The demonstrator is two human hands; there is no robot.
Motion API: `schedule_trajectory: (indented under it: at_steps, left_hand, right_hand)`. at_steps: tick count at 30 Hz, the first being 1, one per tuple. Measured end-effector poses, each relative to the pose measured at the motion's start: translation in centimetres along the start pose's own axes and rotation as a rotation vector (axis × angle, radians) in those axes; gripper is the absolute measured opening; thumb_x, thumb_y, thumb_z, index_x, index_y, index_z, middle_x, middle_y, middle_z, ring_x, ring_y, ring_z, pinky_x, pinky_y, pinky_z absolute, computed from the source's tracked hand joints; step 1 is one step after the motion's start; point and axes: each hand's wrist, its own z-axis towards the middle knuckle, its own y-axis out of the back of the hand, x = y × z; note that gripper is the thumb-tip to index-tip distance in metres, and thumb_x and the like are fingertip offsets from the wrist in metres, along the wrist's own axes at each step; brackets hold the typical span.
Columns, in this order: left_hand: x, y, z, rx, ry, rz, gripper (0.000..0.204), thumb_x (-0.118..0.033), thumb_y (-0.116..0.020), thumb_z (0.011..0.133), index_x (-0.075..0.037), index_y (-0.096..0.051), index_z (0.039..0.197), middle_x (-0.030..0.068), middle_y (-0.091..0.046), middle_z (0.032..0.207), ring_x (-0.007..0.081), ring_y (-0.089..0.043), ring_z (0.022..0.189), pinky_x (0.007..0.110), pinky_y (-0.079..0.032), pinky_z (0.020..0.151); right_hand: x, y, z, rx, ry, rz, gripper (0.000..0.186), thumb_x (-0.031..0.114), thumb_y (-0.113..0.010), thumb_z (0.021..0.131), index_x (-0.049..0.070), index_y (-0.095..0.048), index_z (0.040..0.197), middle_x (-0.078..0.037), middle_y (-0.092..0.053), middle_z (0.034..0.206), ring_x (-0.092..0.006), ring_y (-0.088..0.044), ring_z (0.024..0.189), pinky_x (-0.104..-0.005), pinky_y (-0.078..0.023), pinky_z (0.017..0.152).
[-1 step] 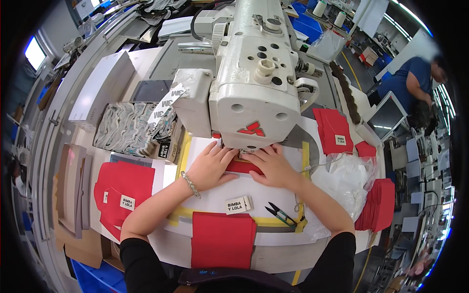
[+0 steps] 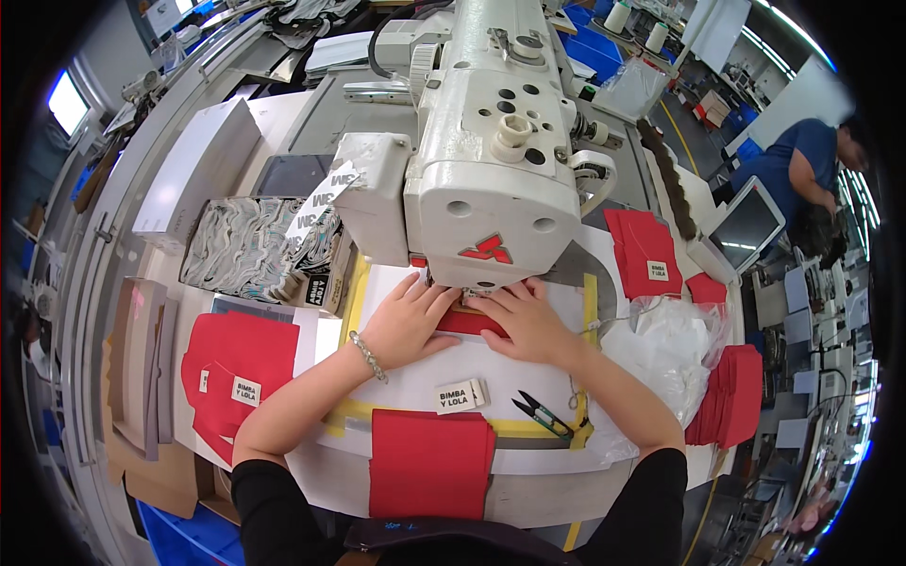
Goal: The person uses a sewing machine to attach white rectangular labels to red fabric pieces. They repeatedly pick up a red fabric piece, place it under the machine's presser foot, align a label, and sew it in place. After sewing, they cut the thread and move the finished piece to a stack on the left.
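Under the head of a white sewing machine (image 2: 493, 212) lies a red fabric piece (image 2: 470, 323), mostly hidden by the machine and my fingers. My left hand (image 2: 408, 323) rests flat on its left side, fingers stretched toward the needle area. From the right, my right hand (image 2: 528, 323) lies flat on the same piece, with its fingers spread. Neither hand grips anything. Close in front of them is a small stack of white printed labels (image 2: 460, 396). Dark thread snips (image 2: 543, 415) lie to the right of the labels, and a stack of red fabric (image 2: 431, 464) sits at the near edge.
Labelled red pieces (image 2: 241, 363) lie at left, below a box of folded strips (image 2: 260, 247). A long white box (image 2: 198, 170) stands behind. Right are a clear plastic bag (image 2: 665, 354), folded red fabric (image 2: 731, 396) and more red pieces (image 2: 642, 250). Another person (image 2: 802, 170) works at far right.
The other person at far right has leaned slightly. My hands and the red fabric show no visible movement.
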Motion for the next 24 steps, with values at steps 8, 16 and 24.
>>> schedule_trajectory:
  at_steps: [8,16,24]
  left_hand:
    - [-0.2,-0.2,-0.1,-0.027,0.016,0.016,0.072,-0.048,-0.064,0.085,0.001,-0.047,0.134,0.0169,-0.055,0.129,0.0314,-0.052,0.119,0.047,-0.034,0.108]
    - [-0.3,-0.7,-0.5,-0.024,0.087,0.136,0.079,-0.056,-0.06,0.085,0.007,-0.05,0.132,0.0188,-0.055,0.129,0.0328,-0.045,0.126,0.044,-0.033,0.106]
    - [-0.4,-0.2,0.2,-0.024,0.049,0.166,0.079,-0.058,-0.059,0.084,0.009,-0.055,0.125,0.0171,-0.057,0.125,0.031,-0.048,0.119,0.042,-0.035,0.103]
  right_hand:
    - [0.3,0.3,0.2,-0.02,-0.07,0.121,0.046,0.031,-0.066,0.082,0.015,-0.059,0.125,-0.006,-0.055,0.122,-0.0238,-0.045,0.12,-0.0467,-0.03,0.096]
    - [0.2,0.3,-0.1,-0.075,-0.067,0.167,0.042,0.029,-0.067,0.083,0.015,-0.062,0.121,-0.005,-0.057,0.121,-0.0221,-0.047,0.118,-0.0449,-0.028,0.095]
    - [-0.9,0.6,-0.9,-0.011,-0.011,0.073,0.043,0.027,-0.065,0.084,0.013,-0.061,0.125,-0.002,-0.057,0.131,-0.0194,-0.049,0.119,-0.0465,-0.029,0.095]
